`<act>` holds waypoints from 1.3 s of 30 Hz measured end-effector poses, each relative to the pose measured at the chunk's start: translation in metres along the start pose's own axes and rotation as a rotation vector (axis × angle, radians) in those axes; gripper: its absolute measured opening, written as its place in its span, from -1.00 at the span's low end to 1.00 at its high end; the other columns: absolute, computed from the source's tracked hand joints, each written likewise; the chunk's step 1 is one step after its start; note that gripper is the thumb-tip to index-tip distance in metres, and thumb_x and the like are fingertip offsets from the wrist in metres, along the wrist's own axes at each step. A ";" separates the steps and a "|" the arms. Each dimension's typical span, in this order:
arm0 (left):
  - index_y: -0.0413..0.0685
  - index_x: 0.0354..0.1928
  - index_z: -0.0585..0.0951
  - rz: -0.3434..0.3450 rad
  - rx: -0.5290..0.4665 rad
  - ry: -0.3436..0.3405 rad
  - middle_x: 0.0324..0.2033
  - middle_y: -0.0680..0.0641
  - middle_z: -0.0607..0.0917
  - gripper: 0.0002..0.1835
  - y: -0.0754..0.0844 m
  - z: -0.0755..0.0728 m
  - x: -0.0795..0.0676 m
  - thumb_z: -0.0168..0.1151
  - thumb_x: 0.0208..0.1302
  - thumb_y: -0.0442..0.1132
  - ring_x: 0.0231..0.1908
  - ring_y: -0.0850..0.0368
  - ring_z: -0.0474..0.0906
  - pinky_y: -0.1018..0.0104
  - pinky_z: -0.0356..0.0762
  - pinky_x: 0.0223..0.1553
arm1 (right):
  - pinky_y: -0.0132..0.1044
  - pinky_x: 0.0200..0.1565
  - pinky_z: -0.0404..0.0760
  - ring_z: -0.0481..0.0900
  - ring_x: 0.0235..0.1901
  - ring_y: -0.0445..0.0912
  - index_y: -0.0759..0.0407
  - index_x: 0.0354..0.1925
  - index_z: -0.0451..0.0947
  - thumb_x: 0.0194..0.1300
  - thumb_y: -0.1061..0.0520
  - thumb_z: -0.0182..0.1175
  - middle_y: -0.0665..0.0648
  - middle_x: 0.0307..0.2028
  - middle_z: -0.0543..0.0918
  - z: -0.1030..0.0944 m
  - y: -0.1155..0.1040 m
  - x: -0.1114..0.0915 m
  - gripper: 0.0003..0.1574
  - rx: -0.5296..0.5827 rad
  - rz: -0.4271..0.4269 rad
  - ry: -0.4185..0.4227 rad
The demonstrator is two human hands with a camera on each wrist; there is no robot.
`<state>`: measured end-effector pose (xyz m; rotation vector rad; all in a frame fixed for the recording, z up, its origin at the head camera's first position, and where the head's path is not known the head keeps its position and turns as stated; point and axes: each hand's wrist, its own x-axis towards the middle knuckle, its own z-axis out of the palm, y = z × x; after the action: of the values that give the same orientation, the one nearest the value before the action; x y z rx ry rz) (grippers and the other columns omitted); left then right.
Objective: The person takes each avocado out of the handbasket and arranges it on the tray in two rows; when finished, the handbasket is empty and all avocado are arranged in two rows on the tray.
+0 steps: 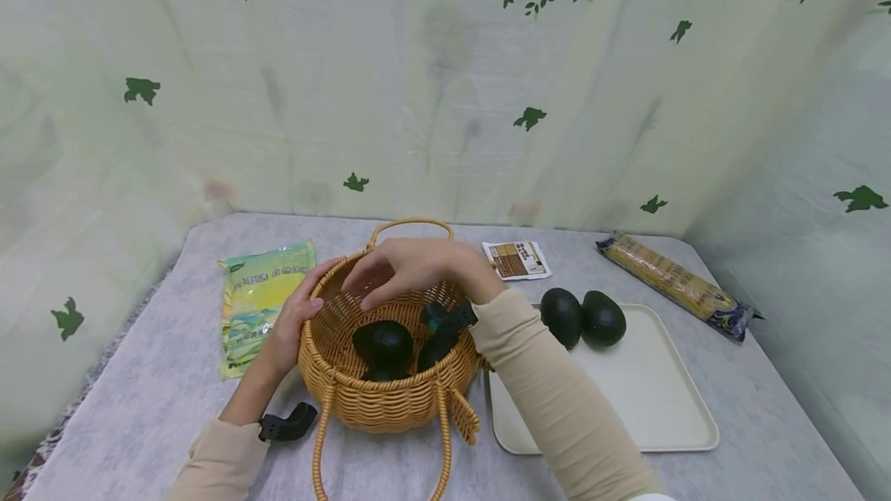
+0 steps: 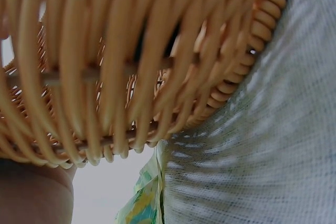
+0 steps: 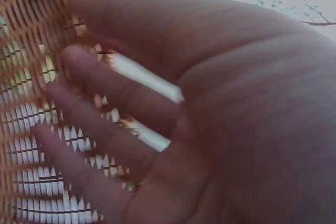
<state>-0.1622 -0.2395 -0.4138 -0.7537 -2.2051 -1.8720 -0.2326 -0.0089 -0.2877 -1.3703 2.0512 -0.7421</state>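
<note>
A round wicker basket (image 1: 390, 408) with tall looped handles stands in the middle of the table in the head view. At its left rim my left hand (image 1: 299, 315) grips the wicker, thumb over the edge. In the left wrist view the basket's woven wall (image 2: 105, 77) fills much of the picture. Inside sits a dark green avocado (image 1: 383, 342), with another dark shape partly hidden beneath it. Over the basket's opening hangs my right hand (image 1: 418, 265), its fingers loosely bent and nothing held. The right wrist view shows those fingers (image 3: 100, 129) spread before the basket's inner wall.
Right of the basket lies a cream tray (image 1: 647, 400) with two dark avocados (image 1: 561, 318) at its far left corner. A yellow-green packet (image 1: 264, 292) lies to the left, a small white-brown sachet (image 1: 517, 260) behind, and a long noodle packet (image 1: 675, 281) far right.
</note>
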 end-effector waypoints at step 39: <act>-0.13 0.56 0.24 -0.024 -0.050 -0.008 0.40 -0.18 0.35 -0.35 -0.002 0.000 0.001 -0.26 0.44 -0.24 0.33 -0.05 0.38 0.33 0.50 0.18 | -0.43 0.26 0.44 0.52 0.30 -0.15 0.13 0.39 0.50 0.40 0.09 0.34 0.07 0.32 0.59 0.029 0.036 0.011 -0.36 -0.131 0.123 -0.143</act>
<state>-0.1634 -0.2398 -0.4148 -0.7477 -2.1888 -1.9460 -0.2382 -0.0116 -0.3354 -1.3136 2.0785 -0.4508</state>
